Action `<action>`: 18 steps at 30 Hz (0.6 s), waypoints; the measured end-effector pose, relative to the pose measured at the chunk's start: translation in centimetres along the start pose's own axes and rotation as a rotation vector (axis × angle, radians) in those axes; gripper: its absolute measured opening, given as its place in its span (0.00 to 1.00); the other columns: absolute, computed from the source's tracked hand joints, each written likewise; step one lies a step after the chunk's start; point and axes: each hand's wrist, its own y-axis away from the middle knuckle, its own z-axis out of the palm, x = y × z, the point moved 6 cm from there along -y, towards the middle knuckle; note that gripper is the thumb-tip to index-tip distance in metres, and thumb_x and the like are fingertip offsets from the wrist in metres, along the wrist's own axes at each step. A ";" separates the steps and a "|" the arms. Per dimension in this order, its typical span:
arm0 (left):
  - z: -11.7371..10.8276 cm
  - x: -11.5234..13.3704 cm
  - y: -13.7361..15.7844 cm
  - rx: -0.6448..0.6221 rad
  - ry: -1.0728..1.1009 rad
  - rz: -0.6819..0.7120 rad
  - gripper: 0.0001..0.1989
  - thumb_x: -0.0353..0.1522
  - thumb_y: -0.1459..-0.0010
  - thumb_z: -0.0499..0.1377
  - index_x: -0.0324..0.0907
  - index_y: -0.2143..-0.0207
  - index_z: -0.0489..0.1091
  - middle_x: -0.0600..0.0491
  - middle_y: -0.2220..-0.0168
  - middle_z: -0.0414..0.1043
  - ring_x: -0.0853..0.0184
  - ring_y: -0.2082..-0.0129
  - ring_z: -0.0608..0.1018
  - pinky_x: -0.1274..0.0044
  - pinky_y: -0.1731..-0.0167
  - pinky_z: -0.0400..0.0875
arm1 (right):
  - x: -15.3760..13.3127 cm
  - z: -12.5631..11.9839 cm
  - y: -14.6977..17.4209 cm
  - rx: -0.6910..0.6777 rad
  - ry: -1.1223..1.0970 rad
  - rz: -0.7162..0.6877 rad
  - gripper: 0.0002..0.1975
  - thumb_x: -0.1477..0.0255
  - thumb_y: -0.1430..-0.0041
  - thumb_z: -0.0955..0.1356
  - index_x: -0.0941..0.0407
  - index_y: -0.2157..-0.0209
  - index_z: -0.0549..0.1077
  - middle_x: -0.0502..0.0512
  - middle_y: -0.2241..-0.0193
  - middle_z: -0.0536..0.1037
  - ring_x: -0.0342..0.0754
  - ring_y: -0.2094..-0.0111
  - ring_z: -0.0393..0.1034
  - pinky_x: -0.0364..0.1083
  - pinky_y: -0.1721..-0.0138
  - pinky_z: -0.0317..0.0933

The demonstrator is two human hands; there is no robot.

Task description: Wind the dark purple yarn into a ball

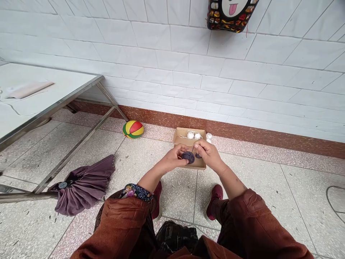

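Above an open cardboard box (185, 130): left hand (174, 157) around a dark yarn ball (188, 157), right hand (208, 153) at its strand (192, 149)

From the head view, the left hand is curled about the dark yarn ball, fingers on the far side and thumb on the near side, with much of the wound surface left exposed. The right hand is narrowed to a pinch, thumb against forefinger, and seems to have the strand between the tips; the line is too fine to follow all the way.

Done well, this handling of strand and ball probably calls for a light, steady cup in the left hand, so that the yarn can turn without being crushed. The right hand would do best to keep the strand taut but not tight, well clear of the white yarn balls (194, 135), whose loose ends could tangle with it.

The dark yarn ball lies inside the grip of the left hand, just to the left of the right hand's fingertips and slightly nearer the person's body. A second dark piece (198, 156), partly hidden, shows just under the right hand. Both hands are over the box, which rests on the speckled floor (242, 172); the white yarn balls lie in its far part.
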 end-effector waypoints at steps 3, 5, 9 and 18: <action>1.2 0.9 0.5 -0.142 0.213 0.058 0.28 0.30 0.51 0.69 0.46 0.47 0.69 0.50 0.54 0.73 0.65 0.57 0.74 0.74 0.59 0.67 | 1.4 0.3 -0.1 0.043 0.089 0.038 0.15 0.64 0.29 0.61 0.53 0.69 0.70 0.51 0.73 0.73 0.47 0.70 0.68 0.44 0.66 0.61; 1.0 1.4 0.5 -0.125 0.341 0.091 0.27 0.31 0.48 0.68 0.47 0.46 0.69 0.50 0.54 0.73 0.66 0.57 0.74 0.75 0.60 0.67 | 2.2 1.1 -0.1 0.007 0.142 0.060 0.13 0.67 0.29 0.61 0.54 0.69 0.70 0.50 0.74 0.73 0.46 0.71 0.68 0.44 0.66 0.60; -0.6 1.3 0.0 0.099 0.533 0.098 0.25 0.32 0.49 0.69 0.47 0.48 0.70 0.52 0.55 0.73 0.67 0.59 0.75 0.76 0.62 0.69 | 3.1 3.1 0.6 -0.141 0.287 0.068 0.10 0.70 0.29 0.61 0.54 0.65 0.71 0.51 0.73 0.74 0.47 0.70 0.69 0.44 0.67 0.59; -3.1 -0.4 -0.2 0.464 0.444 0.005 0.19 0.32 0.55 0.71 0.42 0.61 0.70 0.54 0.60 0.73 0.69 0.62 0.74 0.77 0.64 0.69 | -0.8 6.1 2.4 -0.411 0.217 -0.233 0.10 0.69 0.28 0.62 0.55 0.64 0.72 0.52 0.69 0.77 0.46 0.67 0.71 0.44 0.64 0.60</action>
